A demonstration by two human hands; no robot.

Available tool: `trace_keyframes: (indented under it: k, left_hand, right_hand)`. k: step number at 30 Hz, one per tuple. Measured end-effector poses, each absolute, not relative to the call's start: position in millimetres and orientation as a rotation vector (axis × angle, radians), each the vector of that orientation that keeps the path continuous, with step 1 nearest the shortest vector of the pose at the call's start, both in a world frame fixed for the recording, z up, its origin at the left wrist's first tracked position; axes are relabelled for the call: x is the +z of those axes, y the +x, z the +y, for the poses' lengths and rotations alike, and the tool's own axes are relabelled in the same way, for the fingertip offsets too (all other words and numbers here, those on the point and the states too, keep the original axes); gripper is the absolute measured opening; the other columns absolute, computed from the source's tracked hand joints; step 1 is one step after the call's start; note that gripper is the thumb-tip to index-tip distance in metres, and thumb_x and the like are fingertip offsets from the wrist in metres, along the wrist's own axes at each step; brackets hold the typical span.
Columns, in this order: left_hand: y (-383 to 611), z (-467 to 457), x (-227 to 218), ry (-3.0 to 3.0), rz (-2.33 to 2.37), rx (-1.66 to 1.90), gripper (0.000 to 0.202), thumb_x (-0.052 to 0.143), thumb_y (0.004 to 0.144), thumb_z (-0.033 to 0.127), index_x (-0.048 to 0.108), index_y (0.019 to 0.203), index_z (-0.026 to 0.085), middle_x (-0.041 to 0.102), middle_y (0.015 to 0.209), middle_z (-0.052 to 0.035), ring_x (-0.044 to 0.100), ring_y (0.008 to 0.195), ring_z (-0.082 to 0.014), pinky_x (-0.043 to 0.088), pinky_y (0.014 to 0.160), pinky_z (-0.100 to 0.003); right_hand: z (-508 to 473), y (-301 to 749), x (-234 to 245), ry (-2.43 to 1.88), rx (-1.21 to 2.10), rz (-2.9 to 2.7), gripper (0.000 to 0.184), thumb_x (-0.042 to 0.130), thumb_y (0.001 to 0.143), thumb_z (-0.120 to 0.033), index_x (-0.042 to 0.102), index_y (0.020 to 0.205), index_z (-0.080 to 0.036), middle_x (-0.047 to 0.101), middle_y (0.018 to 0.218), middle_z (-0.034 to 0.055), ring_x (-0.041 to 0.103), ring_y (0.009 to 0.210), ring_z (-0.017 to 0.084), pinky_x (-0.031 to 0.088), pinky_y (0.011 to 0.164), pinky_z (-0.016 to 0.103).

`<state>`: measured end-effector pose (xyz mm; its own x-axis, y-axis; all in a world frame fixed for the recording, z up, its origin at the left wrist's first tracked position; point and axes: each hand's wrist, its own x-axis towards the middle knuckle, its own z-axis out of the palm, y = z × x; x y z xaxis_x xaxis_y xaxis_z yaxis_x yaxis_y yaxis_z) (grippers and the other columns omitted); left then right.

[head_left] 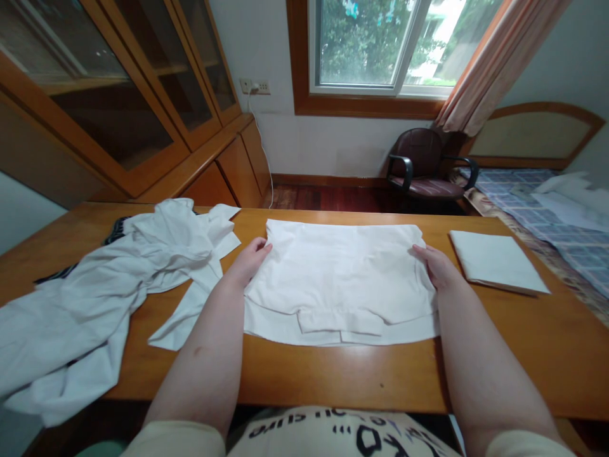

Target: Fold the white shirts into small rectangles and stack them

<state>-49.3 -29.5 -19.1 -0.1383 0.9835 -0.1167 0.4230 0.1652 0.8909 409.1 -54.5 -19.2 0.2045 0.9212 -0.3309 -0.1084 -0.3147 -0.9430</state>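
A white shirt [342,270] lies folded on the wooden table in front of me, with a collar-like band along its near edge. My left hand [251,259] is closed on the shirt's left side, thumb and fingertips pinching the edge. On the opposite side, my right hand [435,263] is closed on the right edge, its lower fingers partly hidden. Left of my left arm lies a crumpled heap of white clothing [157,254], with dark striped bits showing beneath it. A flat, neatly folded white bundle [497,259] rests to the right of my right hand.
The wooden table [304,377] spans the view. A glass-door cabinet [190,127] stands at the left and a window [366,47] is ahead. An armchair [423,165] and a bed with a plaid cover [528,200] stand beyond the table on the right.
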Motion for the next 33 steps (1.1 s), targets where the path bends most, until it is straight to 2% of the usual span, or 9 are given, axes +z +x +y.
trace_keyframes:
  k: [2, 4, 6, 10, 13, 17, 23, 27, 33]
  left_hand:
    - [-50, -28, -21, 1.224, 1.678, 0.962, 0.034, 0.055, 0.080, 0.044, 0.059, 0.104, 0.020, 0.069, 0.097, -0.0040, 0.065, 0.087, -0.0188, 0.050, 0.074, -0.027]
    - [-51, -25, -23, 1.106, 1.716, 1.003, 0.049, 0.058, 0.080, 0.041, 0.051, 0.123, 0.018, 0.069, 0.106, -0.0080, 0.066, 0.088, -0.0195, 0.051, 0.074, -0.029]
    - [-54, -24, -25, 1.035, 1.744, 1.042, 0.060, 0.063, 0.078, 0.036, 0.045, 0.132, 0.016, 0.068, 0.112, -0.0116, 0.067, 0.092, -0.0209, 0.052, 0.077, -0.031]
    - [-59, -25, -24, 1.040, 1.564, 0.911, 0.043, 0.066, 0.074, 0.038, 0.064, 0.110, 0.014, 0.072, 0.102, -0.0119, 0.068, 0.091, -0.0249, 0.053, 0.078, -0.035]
    - [-61, -29, -21, 1.156, 1.438, 0.786, 0.042, 0.071, 0.067, 0.042, 0.070, 0.099, 0.015, 0.073, 0.095, -0.0090, 0.068, 0.089, -0.0275, 0.054, 0.076, -0.035]
    - [-58, -30, -19, 1.350, 1.510, 0.757, 0.046, 0.071, 0.063, 0.044, 0.070, 0.100, 0.016, 0.073, 0.102, -0.0069, 0.066, 0.095, -0.0282, 0.052, 0.079, -0.033]
    - [-58, -26, -22, 1.323, 1.700, 0.825, 0.042, 0.065, 0.057, 0.025, 0.069, 0.098, 0.018, 0.074, 0.099, -0.0052, 0.067, 0.094, -0.0267, 0.051, 0.079, -0.030]
    - [-63, -23, -24, 1.260, 1.673, 0.885, 0.037, 0.069, 0.055, 0.029, 0.069, 0.090, 0.017, 0.074, 0.095, -0.0068, 0.068, 0.091, -0.0282, 0.052, 0.078, -0.033]
    - [-67, -24, -28, 1.119, 1.490, 1.131, 0.048, 0.077, 0.050, 0.033, 0.067, 0.093, 0.015, 0.074, 0.093, -0.0087, 0.068, 0.089, -0.0289, 0.053, 0.077, -0.037]
  right_hand:
    - [-56, 406, -17, -1.521, 1.309, -0.796, 0.031, 0.066, 0.070, -0.028, 0.065, 0.098, -0.015, 0.074, 0.084, 0.0114, 0.071, 0.076, 0.029, 0.058, 0.068, 0.042]
    - [-57, 405, -15, -1.551, 1.291, -0.801, 0.032, 0.068, 0.069, -0.027, 0.065, 0.098, -0.014, 0.074, 0.083, 0.0114, 0.071, 0.075, 0.029, 0.058, 0.067, 0.041]
    - [-57, 405, -14, -1.562, 1.274, -0.809, 0.032, 0.069, 0.069, -0.026, 0.065, 0.098, -0.014, 0.074, 0.084, 0.0111, 0.071, 0.074, 0.028, 0.058, 0.067, 0.040]
    - [-58, 408, -16, -1.614, 1.293, -0.849, 0.031, 0.073, 0.066, -0.025, 0.067, 0.094, -0.014, 0.074, 0.085, 0.0109, 0.071, 0.070, 0.026, 0.058, 0.064, 0.035]
    - [-58, 409, -18, -1.703, 1.299, -0.884, 0.028, 0.076, 0.064, -0.024, 0.068, 0.090, -0.014, 0.075, 0.084, 0.0107, 0.070, 0.066, 0.024, 0.057, 0.059, 0.032]
    - [-56, 409, -21, -1.730, 1.237, -0.861, 0.024, 0.075, 0.065, -0.027, 0.069, 0.084, -0.014, 0.074, 0.079, 0.0091, 0.069, 0.062, 0.023, 0.056, 0.055, 0.030]
    - [-54, 413, -27, -1.651, 1.206, -0.813, 0.021, 0.077, 0.063, -0.025, 0.070, 0.080, -0.015, 0.074, 0.075, 0.0071, 0.068, 0.059, 0.021, 0.055, 0.053, 0.028]
    - [-54, 416, -27, -1.572, 1.162, -0.804, 0.027, 0.079, 0.059, -0.025, 0.071, 0.083, -0.016, 0.074, 0.076, 0.0060, 0.069, 0.063, 0.022, 0.056, 0.057, 0.029]
    - [-54, 427, -33, -1.468, 0.971, -0.875, 0.039, 0.083, 0.054, -0.032, 0.071, 0.088, -0.017, 0.074, 0.079, 0.0043, 0.069, 0.068, 0.021, 0.055, 0.064, 0.030]
